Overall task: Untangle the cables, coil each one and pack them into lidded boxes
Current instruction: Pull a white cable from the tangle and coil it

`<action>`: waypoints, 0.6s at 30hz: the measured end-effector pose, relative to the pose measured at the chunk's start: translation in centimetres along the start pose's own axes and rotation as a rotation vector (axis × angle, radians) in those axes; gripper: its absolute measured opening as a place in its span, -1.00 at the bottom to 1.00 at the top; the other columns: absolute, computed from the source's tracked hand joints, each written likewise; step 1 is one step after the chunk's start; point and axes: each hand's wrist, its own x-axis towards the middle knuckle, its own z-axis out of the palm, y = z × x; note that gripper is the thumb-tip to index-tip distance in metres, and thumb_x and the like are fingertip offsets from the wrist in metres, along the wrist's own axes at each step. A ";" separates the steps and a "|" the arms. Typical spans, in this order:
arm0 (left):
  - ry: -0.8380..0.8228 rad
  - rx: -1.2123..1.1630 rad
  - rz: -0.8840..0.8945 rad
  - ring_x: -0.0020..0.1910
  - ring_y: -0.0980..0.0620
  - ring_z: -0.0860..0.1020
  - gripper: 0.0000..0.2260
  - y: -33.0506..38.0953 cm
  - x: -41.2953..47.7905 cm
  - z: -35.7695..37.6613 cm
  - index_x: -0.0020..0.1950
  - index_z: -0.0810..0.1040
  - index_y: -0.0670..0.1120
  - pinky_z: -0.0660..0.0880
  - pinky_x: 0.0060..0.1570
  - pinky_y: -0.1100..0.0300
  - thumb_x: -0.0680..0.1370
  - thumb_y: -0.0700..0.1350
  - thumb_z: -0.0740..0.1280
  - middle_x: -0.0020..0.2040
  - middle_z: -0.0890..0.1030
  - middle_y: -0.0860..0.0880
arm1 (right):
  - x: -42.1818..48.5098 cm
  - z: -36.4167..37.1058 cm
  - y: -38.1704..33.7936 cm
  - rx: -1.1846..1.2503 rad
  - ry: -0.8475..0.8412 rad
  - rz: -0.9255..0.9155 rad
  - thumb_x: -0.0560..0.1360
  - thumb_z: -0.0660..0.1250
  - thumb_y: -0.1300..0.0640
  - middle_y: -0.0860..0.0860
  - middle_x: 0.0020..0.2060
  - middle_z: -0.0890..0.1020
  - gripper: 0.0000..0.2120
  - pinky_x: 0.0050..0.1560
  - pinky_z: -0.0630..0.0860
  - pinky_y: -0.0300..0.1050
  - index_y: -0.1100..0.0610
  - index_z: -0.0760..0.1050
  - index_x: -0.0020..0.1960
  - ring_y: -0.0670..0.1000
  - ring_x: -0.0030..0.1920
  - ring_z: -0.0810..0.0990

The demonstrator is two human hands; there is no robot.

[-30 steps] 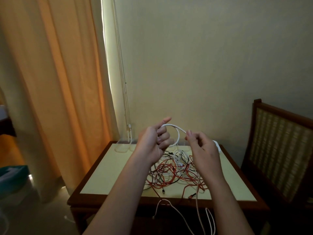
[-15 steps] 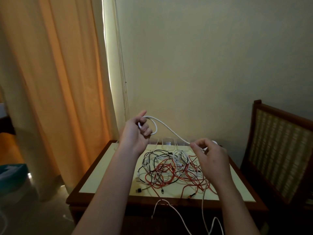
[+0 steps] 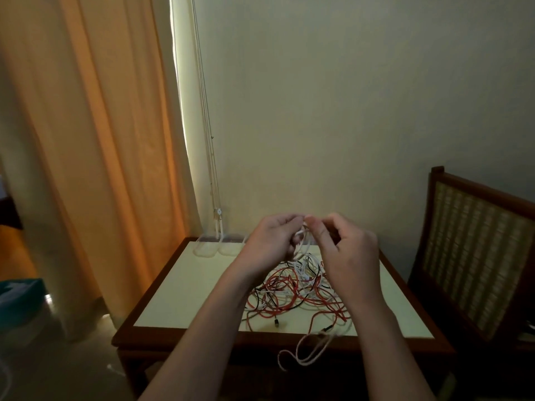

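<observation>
- A wicker-backed chair [image 3: 474, 250] stands right of the table [image 3: 185, 290]; an orange curtain [image 3: 95, 140] hangs on the left.
- Two clear boxes [image 3: 206, 248] sit at the table's far left.
- The left hand [image 3: 270, 241] and right hand [image 3: 347, 250], fingers curled, pinch a white cable [image 3: 302, 244] above the red, black and white tangle [image 3: 292, 290] mid-table.

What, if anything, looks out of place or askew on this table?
Loops of white cable hang over the table's near edge, where they could snag. The rest of the tangle lies on the tabletop, below the left hand and right hand, which hold a white strand. Nothing looks spilled or damaged.
</observation>
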 end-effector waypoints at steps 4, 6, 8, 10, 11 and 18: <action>-0.060 -0.306 -0.053 -0.48 0.15 0.10 -0.75 1.0 -0.2 -0.1 0.16 0.63 -0.18 0.03 -0.47 0.27 0.67 -0.06 0.24 -0.41 0.17 0.07 | 0.2 0.1 -0.1 0.032 -0.010 0.132 0.63 0.22 -0.19 -0.08 -0.19 0.56 -0.68 -0.27 0.38 -0.25 0.05 0.50 -0.06 -0.14 -0.20 0.52; -0.106 -0.414 -0.073 -0.50 0.17 0.06 -0.69 1.3 -0.4 -0.2 0.27 0.57 -0.24 -0.01 -0.51 0.30 0.67 -0.06 0.23 -0.40 0.10 0.07 | 0.1 0.1 -0.3 0.060 -0.070 0.183 0.66 0.13 -0.18 -0.11 -0.22 0.56 -0.68 -0.27 0.33 -0.32 -0.01 0.53 -0.06 -0.20 -0.22 0.51; -0.136 -0.492 -0.089 -0.49 0.15 0.01 -0.68 1.4 -0.4 -0.1 0.29 0.53 -0.27 -0.02 -0.53 0.31 0.68 -0.09 0.20 -0.38 0.05 0.05 | -0.2 0.3 -0.8 0.155 -0.135 0.233 0.69 0.09 -0.13 -0.14 -0.36 0.56 -0.66 -0.36 0.32 -0.36 -0.05 0.53 -0.13 -0.22 -0.35 0.49; -0.139 -0.532 -0.100 -0.50 0.15 0.00 -0.69 1.3 -0.3 0.1 0.28 0.53 -0.29 0.00 -0.55 0.32 0.69 -0.10 0.17 -0.38 0.06 0.04 | -0.3 0.5 -1.0 0.210 -0.181 0.278 0.70 0.05 -0.12 -0.15 -0.43 0.51 -0.60 -0.39 0.28 -0.32 0.00 0.49 -0.19 -0.19 -0.43 0.43; -0.134 -0.544 -0.104 -0.52 0.17 0.03 -0.69 1.1 -0.2 0.1 0.27 0.53 -0.29 0.01 -0.56 0.32 0.69 -0.10 0.16 -0.41 0.10 0.05 | -0.4 0.6 -1.0 0.216 -0.195 0.291 0.69 0.03 -0.13 -0.10 -0.43 0.47 -0.58 -0.38 0.27 -0.27 0.03 0.47 -0.19 -0.18 -0.44 0.39; -0.100 -0.524 -0.081 -0.53 0.17 0.16 -0.74 0.6 -0.2 1.3 0.21 0.55 -0.18 0.14 -0.52 0.33 0.67 -0.04 0.21 -0.41 0.20 0.07 | -0.3 1.1 -0.8 0.229 -0.100 0.285 0.70 0.04 -0.14 -0.09 -0.47 0.39 -0.67 -0.42 0.27 -0.19 -0.15 0.58 0.10 -0.14 -0.44 0.36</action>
